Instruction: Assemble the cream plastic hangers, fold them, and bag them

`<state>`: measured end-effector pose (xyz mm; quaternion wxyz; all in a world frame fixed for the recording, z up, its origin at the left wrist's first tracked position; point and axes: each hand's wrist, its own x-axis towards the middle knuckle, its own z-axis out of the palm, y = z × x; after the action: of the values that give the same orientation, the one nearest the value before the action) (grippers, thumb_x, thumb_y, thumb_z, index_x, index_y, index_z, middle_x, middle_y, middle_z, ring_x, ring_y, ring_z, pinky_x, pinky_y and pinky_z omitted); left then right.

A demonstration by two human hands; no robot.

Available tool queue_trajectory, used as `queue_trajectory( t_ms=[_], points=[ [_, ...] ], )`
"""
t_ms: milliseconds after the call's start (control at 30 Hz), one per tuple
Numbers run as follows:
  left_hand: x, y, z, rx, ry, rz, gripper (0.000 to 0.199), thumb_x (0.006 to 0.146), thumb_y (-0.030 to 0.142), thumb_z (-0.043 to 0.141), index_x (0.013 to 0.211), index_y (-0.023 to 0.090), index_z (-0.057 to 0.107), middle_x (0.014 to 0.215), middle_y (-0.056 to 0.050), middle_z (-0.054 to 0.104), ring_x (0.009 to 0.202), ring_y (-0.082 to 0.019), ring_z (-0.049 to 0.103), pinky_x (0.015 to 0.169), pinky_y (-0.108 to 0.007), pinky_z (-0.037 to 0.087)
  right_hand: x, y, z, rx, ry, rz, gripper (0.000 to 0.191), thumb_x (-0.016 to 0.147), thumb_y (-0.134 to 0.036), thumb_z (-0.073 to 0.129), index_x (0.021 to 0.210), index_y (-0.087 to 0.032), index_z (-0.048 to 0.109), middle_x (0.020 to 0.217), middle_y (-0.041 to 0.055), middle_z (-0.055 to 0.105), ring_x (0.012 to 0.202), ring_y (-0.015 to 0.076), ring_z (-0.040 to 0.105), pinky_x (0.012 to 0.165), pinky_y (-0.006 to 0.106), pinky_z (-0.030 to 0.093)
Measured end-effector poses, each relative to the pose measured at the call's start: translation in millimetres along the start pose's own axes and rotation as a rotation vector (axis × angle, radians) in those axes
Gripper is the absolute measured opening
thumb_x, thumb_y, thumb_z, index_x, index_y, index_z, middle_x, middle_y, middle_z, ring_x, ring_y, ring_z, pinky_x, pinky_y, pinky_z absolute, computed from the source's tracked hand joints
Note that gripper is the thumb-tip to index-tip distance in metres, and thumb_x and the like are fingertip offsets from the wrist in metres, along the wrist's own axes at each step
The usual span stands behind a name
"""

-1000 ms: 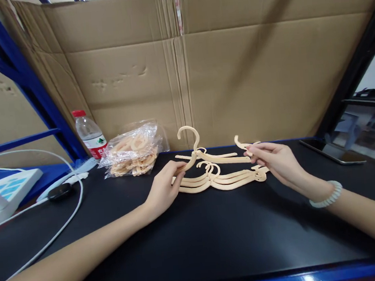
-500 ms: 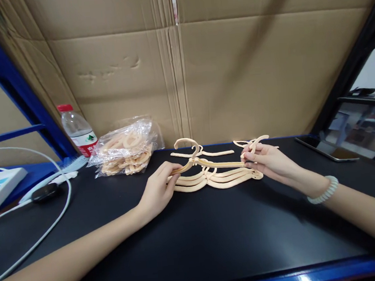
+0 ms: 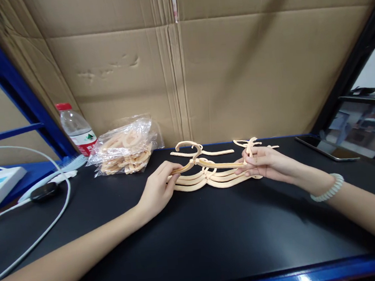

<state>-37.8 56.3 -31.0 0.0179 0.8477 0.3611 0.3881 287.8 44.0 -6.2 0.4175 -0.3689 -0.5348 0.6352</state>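
lowered hanger [image 3: 221,164] crosswise; hook [image 3: 186,143] leftward

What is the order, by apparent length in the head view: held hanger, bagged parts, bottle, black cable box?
1. Held hanger and bagged parts: too alike to rank, since the hanger's ends are hidden
2. Bottle
3. Black cable box

A red-capped bottle [image 3: 76,132] stands before brown cardboard [image 3: 118,76].
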Motion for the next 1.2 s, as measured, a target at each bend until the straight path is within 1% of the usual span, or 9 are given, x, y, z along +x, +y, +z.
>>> queue_trajectory(
  t_ms=[100,300,400,600,767,933,1067,1133,1200],
  points=[
    [0,-1,0.5,-0.013,-0.003,0.004,0.015,0.092,0.016,0.044,0.102,0.02,0.055,0.093,-0.003,0.058,0.085,-0.015,0.057,0.074,-0.026,0.047,1,1,0,-0.012,-0.009,0.013,0.028,0.071,-0.031,0.078,0.076,-0.018,0.054,0.081,0.0035,0.067,0.082,0.0194,0.07,0.076,0.029,0.055],
    [0,-2,2.3,-0.033,-0.005,0.005,0.015,0.092,0.016,0.044,0.102,0.02,0.056,0.094,-0.003,0.058,0.086,-0.015,0.057,0.072,-0.025,0.047,2,6,2,-0.046,0.006,-0.037,0.031,0.071,-0.033,0.079,0.077,-0.018,0.053,0.077,0.0016,0.067,0.074,0.0154,0.069,0.073,0.026,0.054],
    [-1,-3,2.0,-0.032,-0.002,0.001,0.015,0.092,0.015,0.045,0.101,0.02,0.056,0.093,-0.003,0.058,0.084,-0.014,0.056,0.072,-0.024,0.046,2,8,5,-0.075,0.042,-0.075,0.032,0.071,-0.034,0.079,0.077,-0.018,0.052,0.077,0.0022,0.068,0.073,0.0155,0.069,0.071,0.026,0.054],
    [-1,-2,0.6,-0.033,-0.004,0.002,0.015,0.093,0.016,0.044,0.102,0.019,0.056,0.092,-0.002,0.058,0.083,-0.014,0.056,0.072,-0.024,0.045,1,8,11,-0.155,0.122,-0.158,0.037,0.067,-0.039,0.081,0.077,-0.018,0.052,0.07,0.0029,0.068,0.066,0.0177,0.069,0.07,0.032,0.056],
    [0,2,0.3,0.009,-0.01,0.008,0.015,0.093,0.016,0.043,0.102,0.018,0.055,0.088,-0.002,0.058,0.08,-0.014,0.057,0.072,-0.024,0.046,1,7,13,-0.171,0.168,-0.188,0.038,0.066,-0.04,0.082,0.076,-0.018,0.053,0.065,0.0028,0.068,0.063,0.0175,0.069,0.067,0.031,0.057],
    [1,6,-0.2,0.029,0.004,-0.004,0.017,0.093,0.017,0.041,0.101,0.018,0.056,0.087,-0.003,0.06,0.079,-0.014,0.058,0.071,-0.024,0.047,1,9,14,-0.126,0.21,-0.192,0.04,0.062,-0.039,0.084,0.075,-0.019,0.052,0.066,0.0014,0.066,0.065,0.018,0.07,0.069,0.03,0.058],
    [1,6,0.6,0.02,-0.009,-0.039,0.018,0.094,0.019,0.04,0.103,0.018,0.056,0.088,-0.003,0.061,0.081,-0.015,0.059,0.073,-0.026,0.048,2,14,16,-0.047,0.228,-0.236,0.039,0.061,-0.037,0.085,0.074,-0.019,0.053,0.069,0.0007,0.065,0.071,0.0204,0.07,0.075,0.035,0.058],
    [1,6,1.1,0.007,-0.017,-0.069,0.018,0.094,0.02,0.04,0.104,0.019,0.056,0.091,-0.004,0.063,0.083,-0.016,0.06,0.075,-0.027,0.048,2,15,18,-0.019,0.22,-0.267,0.034,0.064,-0.036,0.083,0.074,-0.019,0.055,0.076,0.0022,0.067,0.076,0.0208,0.07,0.076,0.036,0.057],
    [1,6,0.8,-0.011,-0.018,-0.103,0.019,0.094,0.022,0.041,0.106,0.019,0.055,0.095,-0.004,0.064,0.085,-0.016,0.06,0.076,-0.028,0.048,1,14,19,-0.021,0.231,-0.302,0.027,0.068,-0.034,0.08,0.076,-0.019,0.059,0.089,0.0042,0.068,0.08,0.019,0.068,0.07,0.032,0.057]
  ],
)
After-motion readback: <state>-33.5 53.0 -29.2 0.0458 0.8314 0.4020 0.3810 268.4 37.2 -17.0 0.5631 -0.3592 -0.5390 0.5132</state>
